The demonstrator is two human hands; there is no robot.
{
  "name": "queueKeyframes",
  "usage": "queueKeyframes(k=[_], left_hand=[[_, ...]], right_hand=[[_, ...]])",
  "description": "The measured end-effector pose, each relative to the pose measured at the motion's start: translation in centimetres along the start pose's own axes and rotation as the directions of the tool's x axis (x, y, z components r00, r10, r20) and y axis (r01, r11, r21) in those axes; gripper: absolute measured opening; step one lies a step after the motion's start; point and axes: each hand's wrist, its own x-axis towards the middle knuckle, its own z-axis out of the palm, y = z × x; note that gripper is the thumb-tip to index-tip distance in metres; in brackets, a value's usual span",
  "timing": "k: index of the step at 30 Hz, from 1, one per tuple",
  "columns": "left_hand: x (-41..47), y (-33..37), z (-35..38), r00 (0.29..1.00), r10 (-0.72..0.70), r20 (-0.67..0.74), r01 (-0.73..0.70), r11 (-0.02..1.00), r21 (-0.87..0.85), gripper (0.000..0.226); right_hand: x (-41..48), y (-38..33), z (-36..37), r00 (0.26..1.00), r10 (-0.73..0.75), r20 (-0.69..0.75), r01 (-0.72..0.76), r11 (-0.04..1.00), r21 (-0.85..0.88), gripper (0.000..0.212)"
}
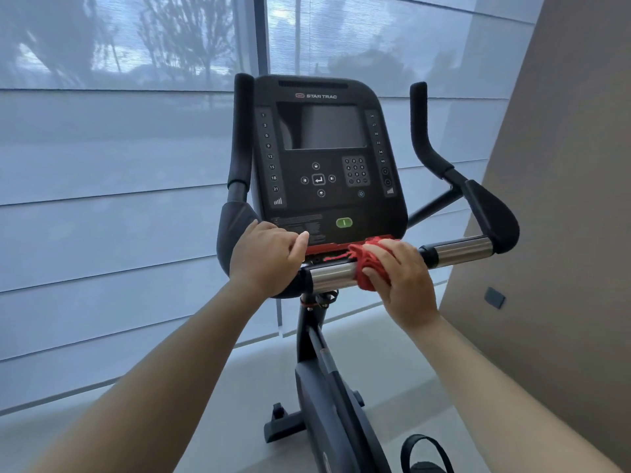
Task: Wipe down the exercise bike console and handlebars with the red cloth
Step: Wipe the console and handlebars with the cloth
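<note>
**spinfan:** Where's the rag right now, and which way would the next swipe go?

**wipedown_guy:** Start at the right hand's fingers (374,273). They're curled round the red cloth (365,264), which is bunched up and wrapped onto the handlebar (333,277) about mid-bar, just below the near edge of the console (327,158). So the right hand (404,283) has cloth and bar in one grip, with only a bit of fringe trailing off to the left.

**spinfan:** And the other one?

**wipedown_guy:** The left hand (264,257) is clamped over the left end of the bar, fingers curled over the top, no cloth in it. Looks to me like it's just steadying the bike.

The bit that matters is that the bar's long axis runs left to right, rising a little toward the right, and the cloth sits wrapped across it. So I'd guess the swipe slides along the bar. There's bare shiny tube between the two hands, then another shiny stretch (459,249) right of the cloth, then the black pad (491,213). The right hand is nearer all of that. Going left, the other hand's in the way. The console is farther back and higher, so that's a reach up.
</note>
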Motion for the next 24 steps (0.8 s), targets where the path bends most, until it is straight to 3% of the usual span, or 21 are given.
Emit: queueKeyframes(k=[4, 9, 12, 15, 21, 24], left_hand=[[-0.2, 0.5, 0.1, 1.000, 0.008, 0.030, -0.010, 0.998, 0.064, 0.057], [-0.2, 3.5, 0.5, 0.995, 0.012, 0.098, -0.010, 1.000, -0.017, 0.043], [-0.5, 5.9, 1.2, 0.994, -0.003, 0.107, 0.014, 0.995, -0.099, 0.039], [-0.1, 6.4, 1.2, 0.994, -0.036, 0.102, 0.044, 0.996, -0.076, 0.041], [2.0, 8.0, 1.9, 0.983, -0.056, 0.174, 0.078, 0.989, -0.125, 0.043], [3.2, 9.4, 3.1, 0.979, -0.109, 0.173, 0.133, 0.981, -0.138, 0.046]], right_hand=[[0.3, 0.2, -0.6, 0.990, 0.138, -0.030, -0.137, 0.990, 0.035, 0.047], [0.0, -1.4, 0.1, 0.999, -0.004, 0.053, 0.003, 1.000, 0.023, 0.045], [0.6, 0.9, -1.3, 0.994, 0.002, 0.113, -0.002, 1.000, -0.001, 0.049], [1.8, 3.2, -3.0, 0.984, 0.025, 0.175, -0.026, 1.000, 0.000, 0.056], [4.4, 6.4, -5.6, 0.999, 0.041, 0.004, -0.041, 0.999, -0.027, 0.039], [3.5, 7.4, -5.1, 0.986, 0.077, 0.150, -0.075, 0.997, -0.017, 0.047]])
